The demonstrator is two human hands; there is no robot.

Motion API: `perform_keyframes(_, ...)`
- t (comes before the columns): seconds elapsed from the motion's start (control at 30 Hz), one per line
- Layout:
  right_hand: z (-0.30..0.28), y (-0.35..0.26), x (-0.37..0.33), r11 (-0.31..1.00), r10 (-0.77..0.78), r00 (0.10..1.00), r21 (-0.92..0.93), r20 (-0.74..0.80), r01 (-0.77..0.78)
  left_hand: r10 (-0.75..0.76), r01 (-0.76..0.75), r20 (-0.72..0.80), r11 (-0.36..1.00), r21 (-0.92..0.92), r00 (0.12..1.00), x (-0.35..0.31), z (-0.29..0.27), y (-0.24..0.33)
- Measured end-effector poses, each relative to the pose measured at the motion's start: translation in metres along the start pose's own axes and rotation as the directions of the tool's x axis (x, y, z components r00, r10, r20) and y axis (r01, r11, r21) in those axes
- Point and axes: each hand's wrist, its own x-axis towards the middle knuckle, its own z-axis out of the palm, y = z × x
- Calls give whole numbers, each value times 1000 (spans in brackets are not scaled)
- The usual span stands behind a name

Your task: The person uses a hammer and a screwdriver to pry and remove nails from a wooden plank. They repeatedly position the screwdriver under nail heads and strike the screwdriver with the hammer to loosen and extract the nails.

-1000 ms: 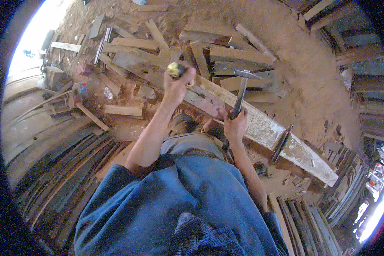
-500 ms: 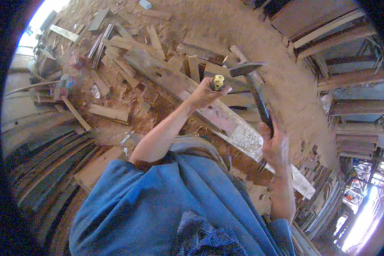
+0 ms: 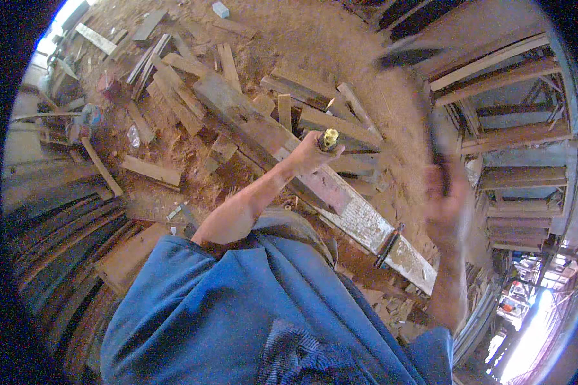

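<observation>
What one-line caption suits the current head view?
Left hand grips a yellow-topped tool over a long board; blurred right hand holds a hammer out to the side.

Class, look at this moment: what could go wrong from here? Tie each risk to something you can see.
1. The hammer in the raised right hand might miss the yellow-ended tool and hit the left hand, which grips it just below its top.
2. The dark tool lying across the board could perhaps be jarred off.
</observation>
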Motion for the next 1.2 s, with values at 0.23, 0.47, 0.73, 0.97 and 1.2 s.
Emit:
perform_keyframes(0.23,14,16,-2,996,-87,994,-30,67,89,-111,111,-10,994,-8,994,-4,-2,-3)
perform_keyframes(0.47,26,17,-13,940,184,980,278,69,-196,36,-36,-15,999,-14,999,-3,-1,-11)
perform_keyframes(0.73,74,62,-44,959,194,945,150,265,-239,-158,160,77,987,-20,984,-6,-12,20)
perform_keyframes(0.97,197,141,-130,742,627,777,268,49,-615,403,-395,200,490,777,893,4,-16,114)
perform_keyframes(1.2,259,141,-149,530,774,618,394,135,-751,-650,-654,325,-356,668,687,35,24,140)
